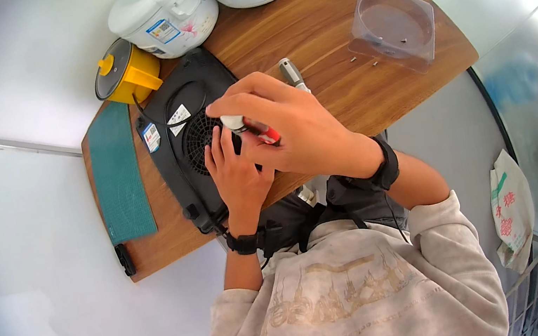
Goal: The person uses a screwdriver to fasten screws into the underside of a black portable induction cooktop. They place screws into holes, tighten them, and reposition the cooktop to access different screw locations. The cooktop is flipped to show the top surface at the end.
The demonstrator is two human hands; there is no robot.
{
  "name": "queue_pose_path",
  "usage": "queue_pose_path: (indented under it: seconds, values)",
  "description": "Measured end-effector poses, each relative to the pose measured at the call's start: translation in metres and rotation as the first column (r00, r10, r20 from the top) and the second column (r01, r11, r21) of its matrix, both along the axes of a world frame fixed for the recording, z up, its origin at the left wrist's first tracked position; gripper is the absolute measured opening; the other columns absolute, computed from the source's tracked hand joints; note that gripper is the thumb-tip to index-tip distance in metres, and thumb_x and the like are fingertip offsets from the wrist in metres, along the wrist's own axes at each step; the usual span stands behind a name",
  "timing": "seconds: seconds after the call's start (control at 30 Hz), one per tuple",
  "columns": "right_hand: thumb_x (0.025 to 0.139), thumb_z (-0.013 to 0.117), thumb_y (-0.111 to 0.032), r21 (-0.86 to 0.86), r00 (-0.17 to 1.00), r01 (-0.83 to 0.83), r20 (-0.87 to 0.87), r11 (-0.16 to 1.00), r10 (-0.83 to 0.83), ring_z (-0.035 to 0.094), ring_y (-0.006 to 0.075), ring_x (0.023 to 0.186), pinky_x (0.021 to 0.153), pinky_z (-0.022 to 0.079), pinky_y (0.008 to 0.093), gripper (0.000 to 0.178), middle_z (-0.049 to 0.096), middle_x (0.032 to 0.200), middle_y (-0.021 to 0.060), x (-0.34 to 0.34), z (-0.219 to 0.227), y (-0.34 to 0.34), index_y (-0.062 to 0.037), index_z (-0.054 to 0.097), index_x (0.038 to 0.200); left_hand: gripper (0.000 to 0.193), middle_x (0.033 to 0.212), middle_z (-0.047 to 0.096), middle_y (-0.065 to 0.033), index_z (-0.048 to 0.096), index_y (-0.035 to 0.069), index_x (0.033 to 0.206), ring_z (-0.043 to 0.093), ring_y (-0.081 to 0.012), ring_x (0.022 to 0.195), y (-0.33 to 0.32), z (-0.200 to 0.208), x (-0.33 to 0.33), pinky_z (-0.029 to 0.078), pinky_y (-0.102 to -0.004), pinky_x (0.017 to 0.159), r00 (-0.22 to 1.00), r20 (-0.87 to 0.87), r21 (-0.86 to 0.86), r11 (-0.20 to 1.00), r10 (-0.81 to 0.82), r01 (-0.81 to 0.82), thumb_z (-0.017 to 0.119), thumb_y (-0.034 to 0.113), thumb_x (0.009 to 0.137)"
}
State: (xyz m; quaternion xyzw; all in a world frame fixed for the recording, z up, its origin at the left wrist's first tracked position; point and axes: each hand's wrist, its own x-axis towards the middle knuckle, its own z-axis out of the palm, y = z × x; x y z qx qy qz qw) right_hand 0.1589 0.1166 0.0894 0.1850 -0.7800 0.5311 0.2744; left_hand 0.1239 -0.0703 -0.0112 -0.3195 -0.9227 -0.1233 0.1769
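Observation:
A black induction cooker (168, 138) lies on the table with its underside up, showing a round fan grille (197, 144) and white labels. Its black cord loops across the top. My right hand (297, 124) is closed around a screwdriver (263, 131) with a white, black and red handle, held over the cooker's near right part. The screwdriver's tip is hidden behind my hands. Flat on the cooker beside the grille rests my left hand (240, 176), its fingers stretched out and holding nothing.
A grey-handled tool (292, 74) lies right of the cooker. Farther right, a clear plastic tray (420, 18) has small screws in and beside it. Two white rice cookers (168, 14) and a yellow pot (125, 74) stand behind. A green cutting mat (120, 179) lies left.

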Motion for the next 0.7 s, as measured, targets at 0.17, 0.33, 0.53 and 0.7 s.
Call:
queue_pose_path:
  seconds: [0.17, 0.33, 0.53, 0.7]
  values:
    - [0.079, 0.076, 0.000, 0.054, 0.982, 0.109, -0.163, 0.993, -0.099, 0.068, 0.0247, 0.093, 0.073, 0.058, 0.0323, 0.047, 0.062, 0.119, 0.0094, 0.001, 0.001, -0.001, -0.0112, 0.070, 0.125, 0.039, 0.150, 0.050, -0.0170, 0.071, 0.007, 0.116, 0.044, -0.0370, 0.143, 0.000, -0.006, 0.001, 0.031, -0.0568, 0.118, 0.998, -0.067, -0.017, 1.000, 0.006, -0.007, 0.068, 0.033, 0.088]
    - [0.083, 0.076, -0.008, 0.048, 0.998, 0.069, -0.008, 0.996, -0.068, 0.066, 0.0281, 0.092, 0.075, 0.060, 0.0370, 0.039, 0.059, 0.115, 0.0109, 0.007, 0.006, 0.000, -0.0132, 0.070, 0.121, 0.035, 0.150, 0.051, -0.0169, 0.072, 0.007, 0.112, 0.045, -0.0377, 0.142, 0.001, 0.000, -0.001, 0.031, -0.0580, 0.117, 1.000, -0.022, 0.013, 1.000, 0.006, -0.006, 0.068, 0.032, 0.088]
    - [0.082, 0.075, -0.006, 0.089, 0.970, 0.156, -0.204, 0.984, -0.135, 0.068, 0.0264, 0.086, 0.070, 0.060, 0.0333, 0.039, 0.062, 0.111, 0.0106, -0.003, 0.002, 0.004, -0.0118, 0.070, 0.120, 0.034, 0.151, 0.051, -0.0153, 0.071, 0.008, 0.112, 0.045, -0.0379, 0.142, 0.000, -0.001, 0.000, 0.031, -0.0587, 0.116, 1.000, -0.024, -0.004, 1.000, 0.002, -0.002, 0.069, 0.031, 0.087]
    - [0.081, 0.076, -0.007, 0.042, 0.999, 0.031, -0.022, 0.999, -0.031, 0.068, 0.0257, 0.090, 0.071, 0.059, 0.0324, 0.039, 0.061, 0.114, 0.0102, 0.000, 0.001, 0.010, -0.0136, 0.071, 0.119, 0.032, 0.152, 0.050, -0.0143, 0.071, 0.010, 0.112, 0.045, -0.0381, 0.142, 0.006, 0.007, 0.001, 0.031, -0.0587, 0.116, 1.000, 0.002, 0.027, 1.000, 0.006, -0.006, 0.069, 0.032, 0.088]
